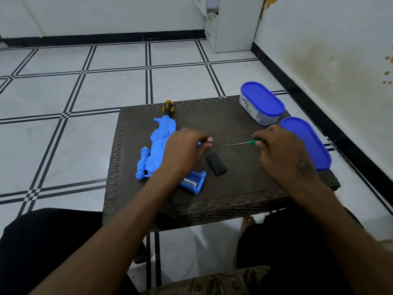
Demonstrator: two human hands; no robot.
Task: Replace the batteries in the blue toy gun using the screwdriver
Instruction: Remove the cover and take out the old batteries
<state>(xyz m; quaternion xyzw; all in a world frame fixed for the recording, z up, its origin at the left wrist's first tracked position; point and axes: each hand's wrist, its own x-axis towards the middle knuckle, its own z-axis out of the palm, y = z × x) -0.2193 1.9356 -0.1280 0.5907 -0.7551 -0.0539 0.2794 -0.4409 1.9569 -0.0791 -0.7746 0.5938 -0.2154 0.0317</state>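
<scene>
Head view: the blue toy gun lies on the dark worktop, its open grip at 6 o'clock showing a battery whose label is only partly legible. At 3 o'clock of the gun, the left hand pinches another battery. The right hand grips a green-handled screwdriver. A black cover lies between the 2 hands.
</scene>
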